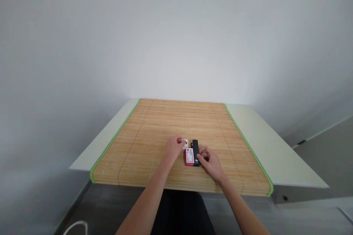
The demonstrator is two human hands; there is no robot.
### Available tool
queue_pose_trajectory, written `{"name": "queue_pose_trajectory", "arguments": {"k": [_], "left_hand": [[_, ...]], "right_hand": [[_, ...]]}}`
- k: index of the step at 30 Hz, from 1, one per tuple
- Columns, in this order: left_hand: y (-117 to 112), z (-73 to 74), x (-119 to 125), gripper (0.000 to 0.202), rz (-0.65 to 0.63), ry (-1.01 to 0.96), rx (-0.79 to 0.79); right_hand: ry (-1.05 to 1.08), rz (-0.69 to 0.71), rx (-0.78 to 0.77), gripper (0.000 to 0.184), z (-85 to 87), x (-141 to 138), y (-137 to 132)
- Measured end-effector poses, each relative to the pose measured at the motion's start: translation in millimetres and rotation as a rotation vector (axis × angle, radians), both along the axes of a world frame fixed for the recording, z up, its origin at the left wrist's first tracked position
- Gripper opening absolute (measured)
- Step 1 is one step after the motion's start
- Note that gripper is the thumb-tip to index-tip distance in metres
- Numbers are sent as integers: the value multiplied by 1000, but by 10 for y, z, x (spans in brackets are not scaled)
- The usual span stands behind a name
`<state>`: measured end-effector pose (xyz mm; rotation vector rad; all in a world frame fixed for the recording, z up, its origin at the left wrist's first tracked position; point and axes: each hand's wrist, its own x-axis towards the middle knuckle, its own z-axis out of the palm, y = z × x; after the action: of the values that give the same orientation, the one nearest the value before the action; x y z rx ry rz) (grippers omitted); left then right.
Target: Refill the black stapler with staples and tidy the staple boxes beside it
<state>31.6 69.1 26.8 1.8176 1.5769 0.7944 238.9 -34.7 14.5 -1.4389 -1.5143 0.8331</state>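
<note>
My left hand (174, 147) pinches the edge of a small white box (185, 143) with a dark picture on its face. Just below that box lies a red and white box (189, 156), which seems to be stacked on another red one. Along their right side is a long black stapler (195, 150), lengthwise to me. The thumb and curled fingers of my right hand (210, 161) press against the stapler's near right side. All these things sit close together, and my left fingers hide part of the white box.
A bamboo mat (165, 117) with green edging covers the middle of the white table (264, 136). Its front edge hangs near my legs. A plain wall (176, 44) rises behind the table. A white cable (78, 223) shows at the lower left.
</note>
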Motion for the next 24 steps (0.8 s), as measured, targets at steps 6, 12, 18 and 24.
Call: {"name": "queue_pose_trajectory", "arguments": {"k": [6,12,18,24], "left_hand": [[-74,25,103,27,-20,-84,0],[-198,95,183,32,-23,-171,19],[-440,156,196,35,48,-247,-12],[-797,74,304,56,109,-634,-101]], "right_hand": [[-6,-4,3,32,-1,5,-1],[-10,-1,4,33,1,5,-7],[54,-29,4,37,32,-15,-20],[-119,-147,135,63,-32,-119,-278]]}}
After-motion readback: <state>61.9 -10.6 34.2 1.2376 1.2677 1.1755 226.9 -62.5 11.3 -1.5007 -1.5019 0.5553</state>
